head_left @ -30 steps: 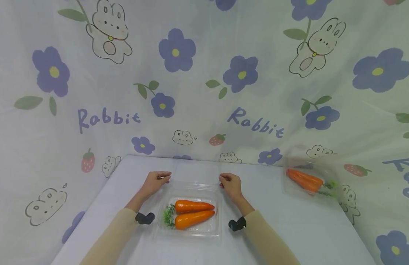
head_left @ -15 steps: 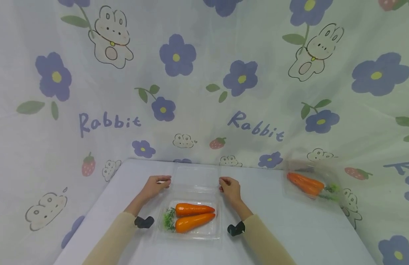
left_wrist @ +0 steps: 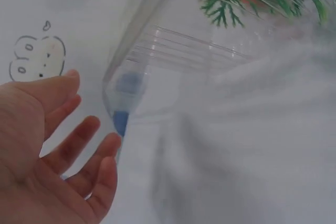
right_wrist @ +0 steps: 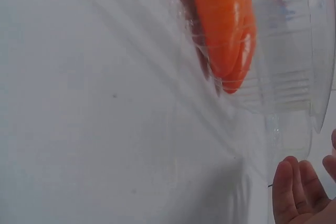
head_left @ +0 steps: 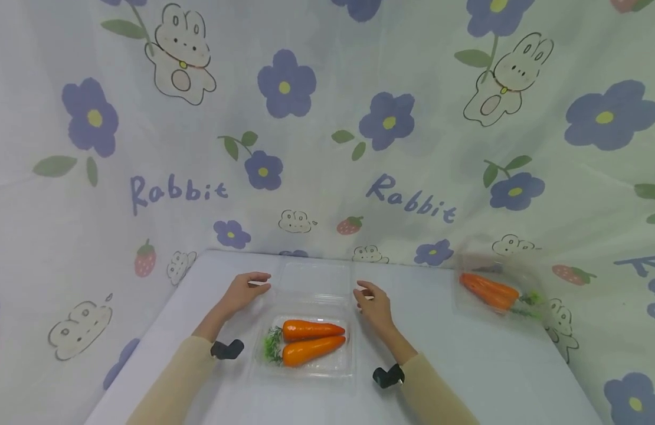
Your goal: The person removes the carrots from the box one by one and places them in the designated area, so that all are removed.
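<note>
The left hand (head_left: 245,292) and right hand (head_left: 375,306), fingers loosely spread, are just beside the two sides of the open clear lid (head_left: 315,278), low in the centre of the head view. Below it, the clear tray (head_left: 306,373) holds two orange carrots (head_left: 314,351), leafy tops (head_left: 272,345) leftward. Another clear box (head_left: 525,276) with carrots (head_left: 488,291) sits at lower right.

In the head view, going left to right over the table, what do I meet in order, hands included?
Left hand → near carrot pair → right hand → far-right carrots → their green tops.
</note>
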The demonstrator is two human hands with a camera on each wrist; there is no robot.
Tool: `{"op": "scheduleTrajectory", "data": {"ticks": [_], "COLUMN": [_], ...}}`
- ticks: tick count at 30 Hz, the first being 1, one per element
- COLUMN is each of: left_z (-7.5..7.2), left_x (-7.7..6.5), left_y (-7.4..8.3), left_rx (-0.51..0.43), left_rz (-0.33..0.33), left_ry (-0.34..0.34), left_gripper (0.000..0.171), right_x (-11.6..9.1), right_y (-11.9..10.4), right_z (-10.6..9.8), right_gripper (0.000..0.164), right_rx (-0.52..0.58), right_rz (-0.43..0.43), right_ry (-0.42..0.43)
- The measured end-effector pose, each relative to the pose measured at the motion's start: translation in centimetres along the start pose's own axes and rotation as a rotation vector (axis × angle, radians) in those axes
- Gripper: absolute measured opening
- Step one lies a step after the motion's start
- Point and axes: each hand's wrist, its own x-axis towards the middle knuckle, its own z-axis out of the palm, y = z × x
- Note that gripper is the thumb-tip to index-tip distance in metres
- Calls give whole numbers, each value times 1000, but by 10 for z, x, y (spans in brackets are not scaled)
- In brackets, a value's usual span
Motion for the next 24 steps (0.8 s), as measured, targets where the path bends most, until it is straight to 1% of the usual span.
{"op": "scheduleTrajectory", "data": {"ticks": [4, 6, 8, 12, 14, 18, 22, 24], "left_z": [-6, -8, -8, -6, -3, 8, 20, 26], "left_x": [-6, -10, -15, -26, -31, -39, -45, -49], "left_y": [11, 17, 23, 38, 46, 58, 62, 63], "left_rx": [11, 15, 8, -6, -5, 7, 26, 28], "left_rz": [2, 23, 47, 86, 98, 116, 126, 119], "left_ry": [9, -1, -15, -47, -68, -126, -174, -197], "left_gripper": [37, 36, 35, 32, 30, 29, 27, 27], "right_x": [-20, -31, -41, -58, -65, -78, -88, -91], "right_y": [-5, -8, -9, -10, -11, -13, -12, -10], "right_z": [-7, -10, -13, -15, -15, -15, -12, -9], "right_gripper": [39, 39, 39, 41, 42, 42, 42, 42], "right_rx": [-11, -20, -26, -23, -20, -14, -16, -24], "right_rz": [-10, -11, -30, -55, -64, -51, -25, -18], "right_ry": [-48, -71, -90, -126, -145, -163, -172, -176]}}
